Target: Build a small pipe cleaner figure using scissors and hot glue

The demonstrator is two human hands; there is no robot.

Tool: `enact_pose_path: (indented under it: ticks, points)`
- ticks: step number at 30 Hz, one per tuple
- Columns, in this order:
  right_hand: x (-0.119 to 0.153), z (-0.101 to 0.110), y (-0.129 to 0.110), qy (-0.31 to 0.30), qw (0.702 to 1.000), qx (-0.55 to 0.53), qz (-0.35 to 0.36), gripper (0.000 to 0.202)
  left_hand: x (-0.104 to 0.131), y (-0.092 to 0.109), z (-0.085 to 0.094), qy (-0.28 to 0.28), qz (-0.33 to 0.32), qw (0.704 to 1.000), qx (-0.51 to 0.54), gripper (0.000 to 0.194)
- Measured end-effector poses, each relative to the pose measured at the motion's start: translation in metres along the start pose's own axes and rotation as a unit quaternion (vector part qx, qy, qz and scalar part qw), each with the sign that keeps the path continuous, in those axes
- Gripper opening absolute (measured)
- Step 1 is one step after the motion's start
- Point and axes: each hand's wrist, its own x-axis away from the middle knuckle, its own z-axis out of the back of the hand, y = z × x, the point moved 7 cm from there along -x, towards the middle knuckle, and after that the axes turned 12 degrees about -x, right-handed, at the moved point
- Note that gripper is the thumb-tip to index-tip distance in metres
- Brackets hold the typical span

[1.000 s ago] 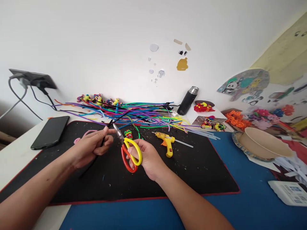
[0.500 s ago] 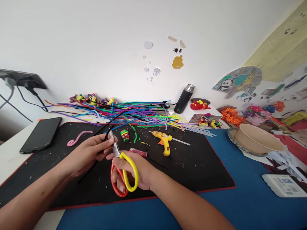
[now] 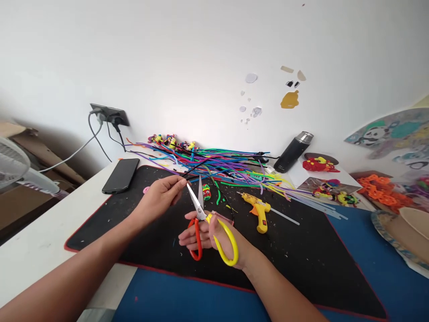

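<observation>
One black mat [image 3: 288, 259] lies under both our hands, our left hand [image 3: 161, 197] with fingertips drawn together on we cannot tell what, our right hand [image 3: 209, 237], fingers loosely spread, holding the opened scissors [image 3: 200, 212] right beside it, while a yellow glue gun [image 3: 259, 209] and a smaller red-and-green figure [image 3: 207, 192] lie nearby.

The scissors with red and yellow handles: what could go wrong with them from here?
The scissors stand open with a tip close beside the left hand, so closing carelessly might nick it. The yellow pistol-shaped glue gun lies near the right hand; a sideways swing could knock it.
</observation>
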Motion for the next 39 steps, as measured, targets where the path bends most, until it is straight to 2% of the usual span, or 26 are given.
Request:
enact_pose_path:
  ticks: [2,7,9,14,18,24,28,39]
  points:
    - [-0.001,0.002,0.0,0.014,1.0,0.025,0.008,0.087,0.002,0.002,0.003,0.011,0.0,1.0,-0.015,0.047]
    - [-0.002,0.011,-0.006,0.103,0.989,0.094,0.042,0.076,0.009,0.002,0.01,0.061,0.006,0.996,-0.062,0.043]
    - [-0.001,0.011,-0.008,0.117,0.986,0.103,0.052,0.072,0.011,0.004,0.009,0.073,-0.007,0.993,-0.095,0.042]
    - [0.001,0.008,-0.008,0.127,0.981,0.127,0.074,0.063,0.018,0.015,0.004,0.105,-0.069,0.976,-0.18,0.037]
    - [0.004,0.007,-0.005,0.127,0.976,0.153,0.087,0.055,0.023,0.019,0.0,0.132,-0.092,0.962,-0.222,0.035]
    - [0.006,0.004,-0.006,0.108,0.967,0.214,0.089,0.044,0.029,0.025,-0.007,0.138,-0.126,0.955,-0.233,0.034]
    - [0.007,0.003,-0.009,0.118,0.961,0.229,0.099,0.041,0.032,0.032,-0.01,0.131,-0.155,0.952,-0.229,0.03]
    - [0.007,0.005,-0.01,0.122,0.957,0.244,0.102,0.037,0.039,0.042,-0.009,0.158,-0.193,0.938,-0.24,0.025]
